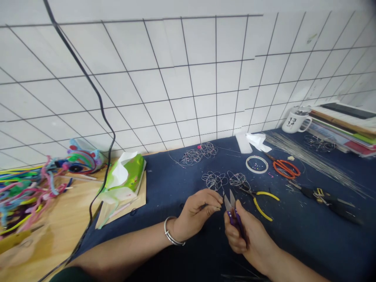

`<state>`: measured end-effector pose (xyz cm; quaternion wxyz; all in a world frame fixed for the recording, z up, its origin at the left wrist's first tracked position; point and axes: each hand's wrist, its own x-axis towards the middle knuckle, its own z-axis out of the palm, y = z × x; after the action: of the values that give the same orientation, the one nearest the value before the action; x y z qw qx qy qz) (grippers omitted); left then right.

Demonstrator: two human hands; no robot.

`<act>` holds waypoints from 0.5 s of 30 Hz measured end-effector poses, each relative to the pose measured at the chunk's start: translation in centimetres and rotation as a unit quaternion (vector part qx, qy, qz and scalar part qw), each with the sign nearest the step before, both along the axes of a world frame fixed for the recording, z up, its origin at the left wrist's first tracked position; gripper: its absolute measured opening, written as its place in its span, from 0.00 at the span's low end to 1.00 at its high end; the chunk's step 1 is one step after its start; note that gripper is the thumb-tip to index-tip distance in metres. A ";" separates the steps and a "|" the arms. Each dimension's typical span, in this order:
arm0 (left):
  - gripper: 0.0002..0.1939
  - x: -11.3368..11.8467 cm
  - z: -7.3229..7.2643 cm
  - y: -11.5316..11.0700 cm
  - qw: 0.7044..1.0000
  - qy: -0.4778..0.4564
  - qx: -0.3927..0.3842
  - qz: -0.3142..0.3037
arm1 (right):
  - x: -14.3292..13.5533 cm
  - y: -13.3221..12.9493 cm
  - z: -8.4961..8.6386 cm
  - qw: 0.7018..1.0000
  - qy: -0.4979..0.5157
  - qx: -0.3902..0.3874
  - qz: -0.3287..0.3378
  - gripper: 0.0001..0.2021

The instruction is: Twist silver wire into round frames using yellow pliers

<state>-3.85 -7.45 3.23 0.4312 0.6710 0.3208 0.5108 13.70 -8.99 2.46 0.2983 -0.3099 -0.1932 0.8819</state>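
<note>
My right hand (243, 235) is wrapped round purple-handled thread snips (235, 219), their two pointed blades slightly apart and tilted upward. To the left of the blades, my left hand (196, 213) pinches thumb and fingers together; whatever they hold is too small to make out. A silver bangle (169, 231) circles that wrist. Just beyond the hands, two bent-wire shapes (214, 180) lie on the dark blue cloth (170, 184). Yellow-handled pliers (264, 201) rest to the right of the snips, their jaws reaching the right-hand wire shape.
More wire shapes (192, 156) lie farther back. Orange-handled scissors (286, 168), a white ring dish (256, 164) of beads, black pliers (326, 201) and straight wires (311, 160) are at right. A mug (295, 120) stands behind. Left are a tissue pack (126, 174) and pipe cleaners (26, 196).
</note>
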 end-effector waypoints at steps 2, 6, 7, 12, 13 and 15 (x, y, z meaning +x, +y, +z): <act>0.07 0.0 0.0 0.0 0.999 0.011 0.015 -0.037 | 0.2 0.2 0.1 1.000 -0.006 0.001 -0.013 0.24; 0.07 -0.2 0.2 0.0 0.998 0.016 0.020 -0.063 | 0.5 0.5 0.4 0.999 -0.013 -0.001 -0.034 0.24; 0.07 -0.2 0.3 0.1 0.998 0.013 0.020 -0.060 | 0.6 0.6 0.5 0.999 -0.018 0.001 -0.035 0.24; 0.05 -0.4 0.5 0.4 0.999 0.006 0.022 -0.036 | 0.8 0.5 0.1 0.998 -0.039 0.049 -0.023 0.24; 0.05 -0.4 0.5 0.4 0.999 0.006 0.024 -0.033 | 0.9 0.5 0.0 0.997 -0.040 0.063 -0.021 0.25; 0.05 -0.5 0.4 0.5 0.999 0.009 0.033 -0.033 | 0.9 0.3 -0.1 0.995 -0.041 0.087 -0.019 0.25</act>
<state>-4.36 -7.00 3.67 0.4227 0.6994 0.2854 0.5007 14.55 -8.66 2.32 0.3328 -0.3220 -0.2755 0.8424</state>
